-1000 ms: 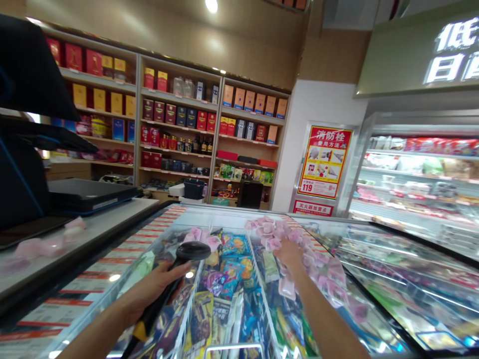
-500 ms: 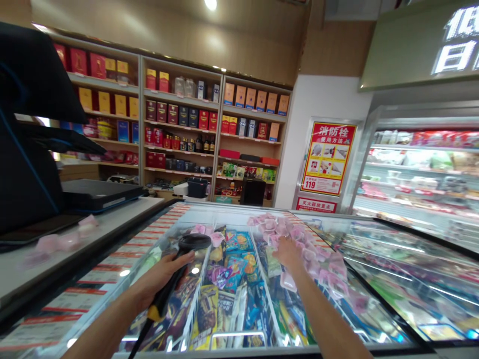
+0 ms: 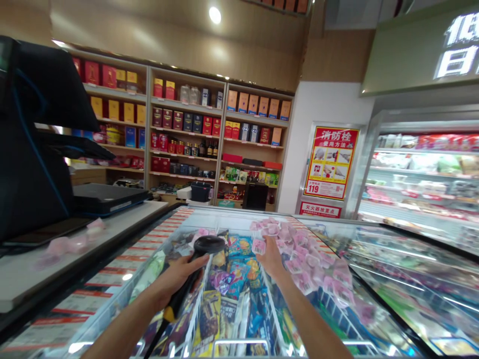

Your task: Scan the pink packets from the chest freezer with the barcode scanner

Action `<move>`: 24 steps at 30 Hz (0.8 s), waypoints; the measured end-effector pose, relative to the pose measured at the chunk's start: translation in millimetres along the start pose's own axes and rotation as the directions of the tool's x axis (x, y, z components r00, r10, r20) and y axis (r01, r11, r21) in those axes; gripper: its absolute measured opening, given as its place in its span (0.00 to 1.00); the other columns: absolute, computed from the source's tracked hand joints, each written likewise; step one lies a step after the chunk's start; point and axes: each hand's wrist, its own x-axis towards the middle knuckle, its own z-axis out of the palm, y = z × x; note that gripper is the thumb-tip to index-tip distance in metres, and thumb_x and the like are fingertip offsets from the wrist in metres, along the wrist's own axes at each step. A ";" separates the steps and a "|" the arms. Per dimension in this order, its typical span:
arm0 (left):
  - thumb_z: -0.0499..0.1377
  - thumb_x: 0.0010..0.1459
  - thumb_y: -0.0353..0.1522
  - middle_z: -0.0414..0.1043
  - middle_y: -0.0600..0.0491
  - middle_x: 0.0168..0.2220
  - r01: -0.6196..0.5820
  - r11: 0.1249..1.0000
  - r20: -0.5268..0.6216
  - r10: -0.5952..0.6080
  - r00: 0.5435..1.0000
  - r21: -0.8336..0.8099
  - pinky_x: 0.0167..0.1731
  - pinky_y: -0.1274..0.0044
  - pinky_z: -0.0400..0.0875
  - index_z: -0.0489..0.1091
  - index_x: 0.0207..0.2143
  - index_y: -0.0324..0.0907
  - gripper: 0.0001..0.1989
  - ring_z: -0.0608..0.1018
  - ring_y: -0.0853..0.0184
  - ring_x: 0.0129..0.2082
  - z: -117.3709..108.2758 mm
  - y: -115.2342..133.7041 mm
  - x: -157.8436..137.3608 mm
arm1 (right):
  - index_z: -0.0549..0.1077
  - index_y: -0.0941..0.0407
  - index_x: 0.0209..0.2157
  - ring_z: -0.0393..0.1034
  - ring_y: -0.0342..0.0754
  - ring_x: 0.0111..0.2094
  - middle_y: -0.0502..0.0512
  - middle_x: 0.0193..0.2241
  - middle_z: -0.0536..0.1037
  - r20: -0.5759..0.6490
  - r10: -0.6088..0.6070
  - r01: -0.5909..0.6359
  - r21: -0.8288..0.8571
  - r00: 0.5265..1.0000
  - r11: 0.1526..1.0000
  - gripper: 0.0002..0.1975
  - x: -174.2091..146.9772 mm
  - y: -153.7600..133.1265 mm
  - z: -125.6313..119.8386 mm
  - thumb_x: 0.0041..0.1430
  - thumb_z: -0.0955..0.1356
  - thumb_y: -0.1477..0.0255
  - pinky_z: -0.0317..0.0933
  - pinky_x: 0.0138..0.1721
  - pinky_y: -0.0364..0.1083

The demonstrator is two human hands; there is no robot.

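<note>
**Our left hand (image 3: 181, 276) is gripping a handheld barcode scanner (image 3: 209, 244); our right hand (image 3: 272, 260) is pinching a labelled pink pack (image 3: 258, 246)**

Our left fingers are wrapping around the scanner's black handle, and its head is hanging over the chest freezer (image 3: 228, 214). Our right fingertips are holding the labelled pink pack by its edge, just left of a pile of pink packs (image 3: 305, 249) that appears to be resting on the glass top. The barcode is facing us, and the pack is standing apart from the scanner head. Bagged frozen snacks (image 3: 239, 271) are lying below the glass, between the hands. A few more pink packs are sitting beyond the scanner head, and others are lying on the white counter (image 3: 22, 281) at left, beside a point-of-sale terminal (image 3: 33, 129).

To be handling this well, we are judging, the right fingers should be staying off the printed bars and holding the label flat, squarely toward the scanner's window. That window is not showing from here, so we cannot tell where it is aiming. A steady left wrist should be helping more than a tighter grip. Glare is shining off the glass, so tilting the label clear of reflections seems wise. The film is looking thin, so a light pinch should be serving best.
</note>
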 end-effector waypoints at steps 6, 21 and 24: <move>0.56 0.44 0.46 0.61 0.61 0.14 -0.041 0.998 0.113 0.034 0.993 0.056 0.16 0.81 0.54 0.59 0.20 0.41 0.18 0.61 0.76 0.13 7.9 9.0 -14.0 | 0.59 0.60 0.47 0.61 0.52 0.45 0.60 0.42 0.65 -0.006 0.034 -0.034 0.045 0.999 0.998 0.28 -1.6 -31.2 17.8 0.39 0.63 0.79 0.55 0.48 0.48; 0.55 0.43 0.48 0.60 0.60 0.12 -0.029 0.997 0.088 0.022 0.996 0.076 0.17 0.81 0.54 0.59 0.16 0.40 0.20 0.60 0.76 0.12 -2.3 2.2 -9.7 | 0.59 0.65 0.48 0.62 0.53 0.45 0.65 0.43 0.66 0.047 0.090 -0.091 0.021 0.995 0.996 0.28 1.7 -52.4 38.1 0.40 0.63 0.79 0.56 0.47 0.46; 0.54 0.44 0.48 0.60 0.60 0.11 -0.050 0.993 0.096 0.039 0.995 0.110 0.17 0.81 0.54 0.60 0.16 0.40 0.20 0.60 0.76 0.12 -3.2 3.2 -10.3 | 0.59 0.64 0.48 0.62 0.53 0.45 0.64 0.42 0.67 0.058 0.086 -0.088 0.026 0.995 0.996 0.28 2.5 -56.5 39.4 0.40 0.64 0.78 0.56 0.47 0.46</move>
